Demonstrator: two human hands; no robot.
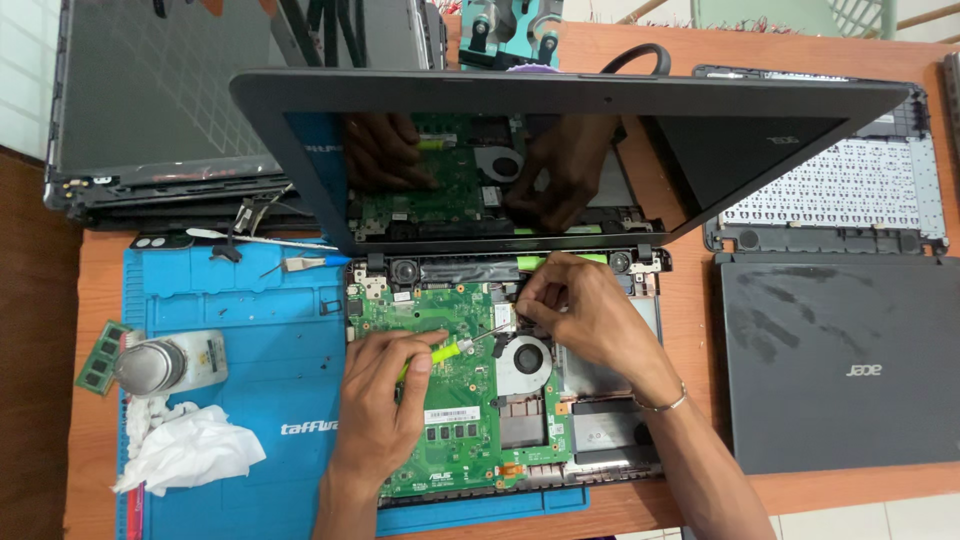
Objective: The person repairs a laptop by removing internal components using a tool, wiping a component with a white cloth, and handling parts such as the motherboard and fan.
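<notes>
— What sits in the opened black laptop shell point(640, 300)?
— A green motherboard point(450, 385) and round grey fan point(524, 362).
— The hands?
— Left hand point(385, 385) is closed around a green-handled screwdriver point(452, 349); right hand point(570, 305) pinches something small, unclear, above the fan.

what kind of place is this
Probably a laptop repair bench: an opened laptop with its green motherboard bare on a blue repair mat, the left hand working a screwdriver, and other dismantled laptops alongside.
</notes>
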